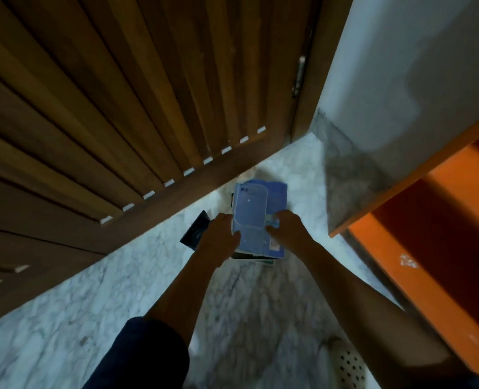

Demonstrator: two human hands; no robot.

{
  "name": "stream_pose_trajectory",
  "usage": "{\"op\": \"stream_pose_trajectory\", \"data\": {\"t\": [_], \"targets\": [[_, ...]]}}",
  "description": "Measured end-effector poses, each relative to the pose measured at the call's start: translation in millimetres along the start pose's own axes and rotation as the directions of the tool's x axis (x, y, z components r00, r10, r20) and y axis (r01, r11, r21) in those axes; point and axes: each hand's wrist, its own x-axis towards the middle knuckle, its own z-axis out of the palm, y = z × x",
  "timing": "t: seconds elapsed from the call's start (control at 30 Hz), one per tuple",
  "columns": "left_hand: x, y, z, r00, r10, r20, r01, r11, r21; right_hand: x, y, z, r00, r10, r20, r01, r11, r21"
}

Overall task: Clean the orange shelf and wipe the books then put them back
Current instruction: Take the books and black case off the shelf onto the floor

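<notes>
With the left hand and right hand both gripping the pale blue paperback book, lift it squarely off the floor stack.

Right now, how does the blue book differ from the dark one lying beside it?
The blue book is pale and larger; the dark book is near black and smaller. Both hands, left hand and right hand, grip the blue book atop a stack; the dark book lies untouched. Both are down at the marble floor.
</notes>
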Motion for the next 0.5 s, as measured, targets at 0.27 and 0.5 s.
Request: {"op": "stream_pose_trajectory", "data": {"t": [0.27, 0.5], "targets": [[-99.2, 138.6, -184.3, 0.998, 0.066, -0.025, -0.067, 0.997, -0.032, -108.9, -159.0, -180.7, 0.990, -0.113, 0.083, 0.122, 0.985, -0.119], [-158.1, 241.4, -288.8, 0.990, 0.125, -0.059, -0.129, 0.989, -0.074, -200.0, -240.2, -304.5, 0.982, -0.186, -0.033, 0.180, 0.974, -0.137]]}}
